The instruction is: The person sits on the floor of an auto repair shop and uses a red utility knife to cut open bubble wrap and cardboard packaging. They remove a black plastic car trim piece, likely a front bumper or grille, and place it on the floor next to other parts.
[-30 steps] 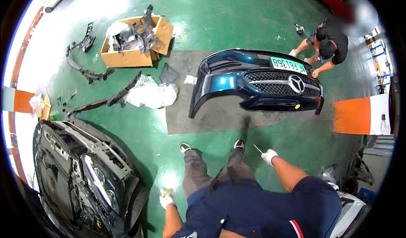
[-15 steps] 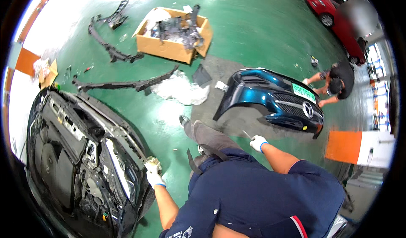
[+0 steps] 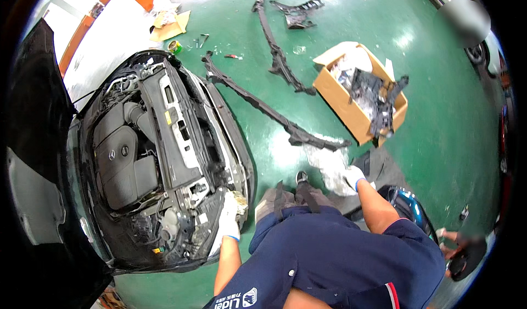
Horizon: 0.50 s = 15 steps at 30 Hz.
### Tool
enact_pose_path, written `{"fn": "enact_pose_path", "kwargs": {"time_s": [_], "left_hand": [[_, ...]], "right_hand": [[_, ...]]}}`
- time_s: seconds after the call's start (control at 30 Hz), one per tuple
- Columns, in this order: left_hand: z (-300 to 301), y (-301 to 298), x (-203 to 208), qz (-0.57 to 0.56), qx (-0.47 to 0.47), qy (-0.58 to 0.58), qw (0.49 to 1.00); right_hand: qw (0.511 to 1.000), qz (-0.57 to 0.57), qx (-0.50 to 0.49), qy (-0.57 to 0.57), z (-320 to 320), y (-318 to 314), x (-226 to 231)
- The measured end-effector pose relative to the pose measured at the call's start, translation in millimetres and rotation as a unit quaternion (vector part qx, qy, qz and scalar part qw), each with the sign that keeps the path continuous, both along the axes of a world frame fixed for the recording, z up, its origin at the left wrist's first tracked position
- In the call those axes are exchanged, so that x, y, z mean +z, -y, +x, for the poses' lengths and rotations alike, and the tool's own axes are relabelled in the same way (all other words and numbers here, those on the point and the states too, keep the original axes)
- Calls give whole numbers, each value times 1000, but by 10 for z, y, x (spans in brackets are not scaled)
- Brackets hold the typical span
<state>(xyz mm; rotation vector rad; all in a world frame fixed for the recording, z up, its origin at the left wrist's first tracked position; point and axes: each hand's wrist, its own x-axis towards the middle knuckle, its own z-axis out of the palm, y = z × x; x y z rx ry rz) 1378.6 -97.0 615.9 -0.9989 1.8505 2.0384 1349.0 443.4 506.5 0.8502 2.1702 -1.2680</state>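
Observation:
My left hand (image 3: pixel 228 220), in a white glove, is closed around a crumpled yellowish translucent bundle (image 3: pixel 239 203) at the front corner of a car. The car's front end (image 3: pixel 181 144) is stripped, with its bonnet raised and engine bay exposed. My right hand (image 3: pixel 355 176), also gloved, is held out over clear plastic sheeting (image 3: pixel 329 169) on the floor. Its fingers are closed; the thin metal rod seen in them a moment earlier barely shows against the plastic. A long black trim strip (image 3: pixel 269 111) lies beyond both hands.
A cardboard box (image 3: pixel 340 103) of black parts stands at far right. Another black strip (image 3: pixel 273 51) and a bracket (image 3: pixel 299 15) lie behind. A blue bumper (image 3: pixel 409 204) is beside my right arm, a crouching co-worker (image 3: pixel 466 257) past it. Small tools (image 3: pixel 204 40) lie far left.
My view has turned left towards the car. The right hand has gone from beside the bumper to over the plastic sheeting. My left hand stays at the car's front corner with the bundle.

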Motion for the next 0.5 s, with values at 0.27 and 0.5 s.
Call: {"fn": "enact_pose_path", "kwargs": {"time_s": [0.27, 0.5], "left_hand": [[-2388, -43, -228, 168, 74, -127, 975], [-4992, 247, -137, 292, 76, -72, 951]], "right_hand": [[988, -96, -47, -113, -3224, 293, 440], [791, 321, 516, 71, -4269, 207, -760]]}}
